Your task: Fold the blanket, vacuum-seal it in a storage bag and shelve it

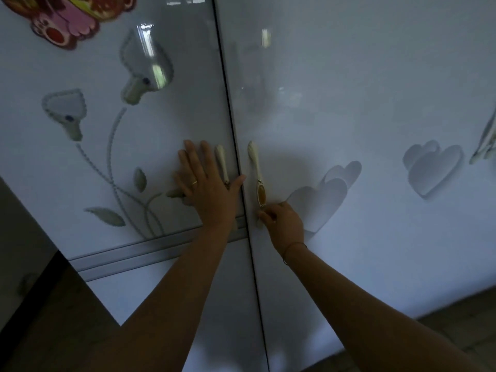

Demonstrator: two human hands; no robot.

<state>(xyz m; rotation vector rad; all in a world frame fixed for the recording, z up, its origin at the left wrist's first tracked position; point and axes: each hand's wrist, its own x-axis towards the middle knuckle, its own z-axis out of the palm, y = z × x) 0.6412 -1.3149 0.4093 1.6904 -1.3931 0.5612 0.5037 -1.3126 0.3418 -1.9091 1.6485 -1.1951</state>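
Two glossy white wardrobe doors fill the head view, closed, with a dark seam between them. My left hand (205, 181) lies flat with straight fingers on the left door (166, 124), partly over its cream handle (222, 162). My right hand (281, 221) has its fingers curled round the bottom end of the right door's cream and amber handle (257, 178). The right door (349, 103) carries raised heart shapes. No blanket or storage bag is in sight.
Flower decorations and a colourful cartoon sticker (67, 20) sit on the left door. A silver trim strip (150, 253) crosses the left door below my hand. Dark furniture (32, 304) stands at the lower left; floor shows at the lower right.
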